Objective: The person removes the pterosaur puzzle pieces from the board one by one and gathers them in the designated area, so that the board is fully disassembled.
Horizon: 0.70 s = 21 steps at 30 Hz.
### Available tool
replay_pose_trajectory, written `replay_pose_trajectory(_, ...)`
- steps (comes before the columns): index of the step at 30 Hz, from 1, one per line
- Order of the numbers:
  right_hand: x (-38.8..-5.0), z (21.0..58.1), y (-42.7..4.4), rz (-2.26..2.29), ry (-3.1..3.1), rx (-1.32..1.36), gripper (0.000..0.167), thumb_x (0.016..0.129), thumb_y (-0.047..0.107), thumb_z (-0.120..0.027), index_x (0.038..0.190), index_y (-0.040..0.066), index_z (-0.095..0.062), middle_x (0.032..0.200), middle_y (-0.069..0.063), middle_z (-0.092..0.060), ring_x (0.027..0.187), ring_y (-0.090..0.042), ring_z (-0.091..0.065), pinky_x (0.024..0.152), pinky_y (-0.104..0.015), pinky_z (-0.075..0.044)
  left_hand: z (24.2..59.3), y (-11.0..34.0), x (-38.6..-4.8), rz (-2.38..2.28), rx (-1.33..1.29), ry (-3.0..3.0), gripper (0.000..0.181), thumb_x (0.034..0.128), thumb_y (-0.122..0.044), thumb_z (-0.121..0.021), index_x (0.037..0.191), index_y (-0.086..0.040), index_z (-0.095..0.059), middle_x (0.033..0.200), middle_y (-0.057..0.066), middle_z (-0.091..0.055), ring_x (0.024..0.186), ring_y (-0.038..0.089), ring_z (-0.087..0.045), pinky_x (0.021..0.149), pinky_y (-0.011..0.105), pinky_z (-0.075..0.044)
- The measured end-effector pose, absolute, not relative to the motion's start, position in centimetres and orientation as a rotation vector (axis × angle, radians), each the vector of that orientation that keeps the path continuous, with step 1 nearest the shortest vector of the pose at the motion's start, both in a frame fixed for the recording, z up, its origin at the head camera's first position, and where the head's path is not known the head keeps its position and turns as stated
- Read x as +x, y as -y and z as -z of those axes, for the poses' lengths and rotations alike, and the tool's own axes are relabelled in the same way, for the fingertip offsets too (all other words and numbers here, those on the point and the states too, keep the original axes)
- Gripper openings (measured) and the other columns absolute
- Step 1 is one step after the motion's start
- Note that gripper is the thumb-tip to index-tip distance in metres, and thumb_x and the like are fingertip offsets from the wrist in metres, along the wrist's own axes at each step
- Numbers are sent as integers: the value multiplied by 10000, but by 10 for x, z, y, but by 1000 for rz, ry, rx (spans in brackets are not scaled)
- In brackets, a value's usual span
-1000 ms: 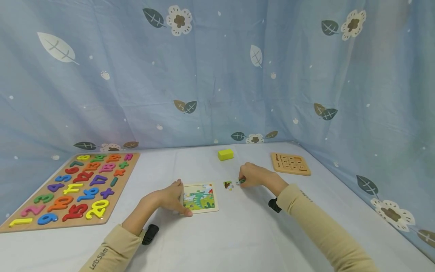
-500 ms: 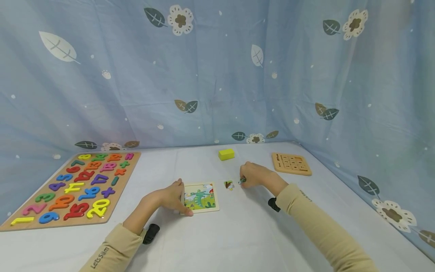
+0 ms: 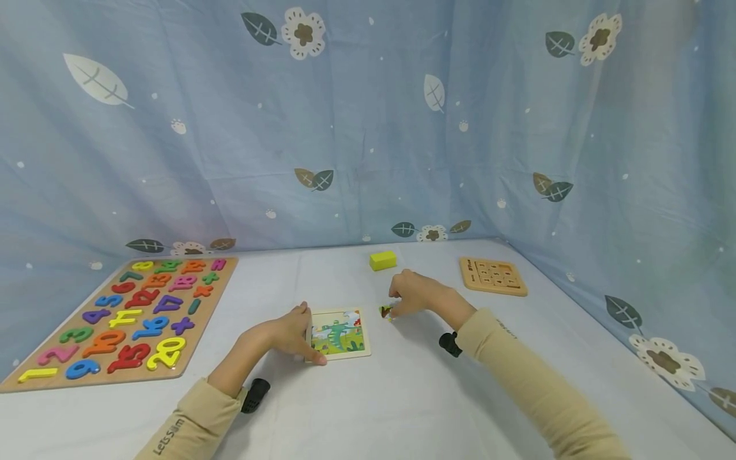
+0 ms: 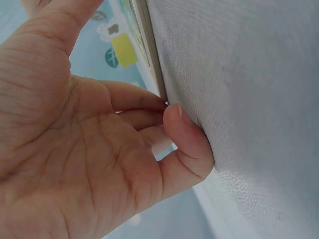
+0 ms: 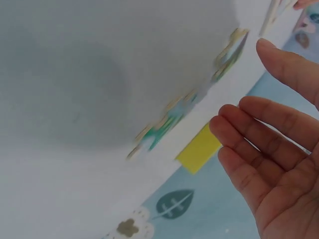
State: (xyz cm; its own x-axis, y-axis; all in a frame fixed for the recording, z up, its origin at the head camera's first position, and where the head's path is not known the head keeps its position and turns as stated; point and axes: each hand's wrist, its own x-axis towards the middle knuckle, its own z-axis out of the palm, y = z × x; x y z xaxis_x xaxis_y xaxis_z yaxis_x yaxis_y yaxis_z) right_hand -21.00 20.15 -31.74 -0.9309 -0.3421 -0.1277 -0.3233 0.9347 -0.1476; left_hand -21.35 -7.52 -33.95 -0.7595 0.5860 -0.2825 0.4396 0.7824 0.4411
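My left hand (image 3: 290, 332) grips a framed jigsaw puzzle (image 3: 338, 335) by its left side, the thumb along the near edge. A green dinosaur shows on the puzzle. The left wrist view shows curled fingertips against the wooden rim (image 4: 152, 55). To the right of the puzzle, my right hand (image 3: 416, 294) hovers just over a loose jigsaw piece (image 3: 385, 311), partly covering it. In the right wrist view, its thumb and fingers are apart with nothing between them. Blurred loose pieces (image 5: 164, 127) lie on the cloth there, with another piece (image 5: 232, 55) nearer the thumb.
A yellow block (image 3: 383, 260) sits behind the pieces. A wooden number slide puzzle (image 3: 492, 276) lies at the back right. At the left is a large board of coloured numbers (image 3: 132, 319). A patterned blue curtain (image 3: 368, 128) stands behind the white-covered table.
My right hand has shifted left, from the right-hand pieces to above the piece nearer the puzzle, and its fingers have spread. My left hand keeps its place on the framed puzzle.
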Motion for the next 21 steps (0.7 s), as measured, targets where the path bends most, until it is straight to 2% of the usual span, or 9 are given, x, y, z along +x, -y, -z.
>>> replay_pose_trajectory(3,-212,319,-190,228,-2918,-518,327,806,256,-783,1041,33,-737,927,-69,-712,727,-104,-546,734,-304,-520,340,75,-214,-486,776,-2570,1161,702,-400,-848,1436,200,-179,1549,350,-93,1453,463,-114,1169,561,-190)
replay_pose_trajectory(8,-217,323,-172,271,-2889,-503,376,817,276,-774,1114,55,-712,963,-33,-684,751,-93,-574,754,-258,-521,340,74,-214,-476,773,-2577,1159,699,-397,-851,1435,201,-183,1545,353,-107,1450,464,-130,1166,560,-204)
replay_pose_trajectory(12,-221,327,-156,296,-2860,-544,396,827,308,-761,1150,86,-705,944,-12,-653,775,-97,-548,693,-214,-493,340,74,-215,-465,771,-2578,1159,698,-404,-849,1434,201,-188,1543,354,-114,1449,463,-140,1164,557,-213)
replay_pose_trajectory(16,-222,330,-145,279,-2847,-614,351,843,307,-746,1129,104,-719,854,21,-612,773,-98,-505,645,-198,-443,340,74,-215,-460,773,-2572,1161,700,-413,-846,1433,201,-188,1544,355,-110,1449,463,-141,1163,554,-216)
replay_pose_trajectory(21,-222,332,-137,295,-2863,-663,270,849,256,-744,1053,80,-738,816,38,-588,780,-98,-508,674,-202,-431,339,75,-215,-460,772,-2571,1166,699,-418,-845,1436,198,-184,1545,354,-101,1450,461,-135,1165,554,-210)
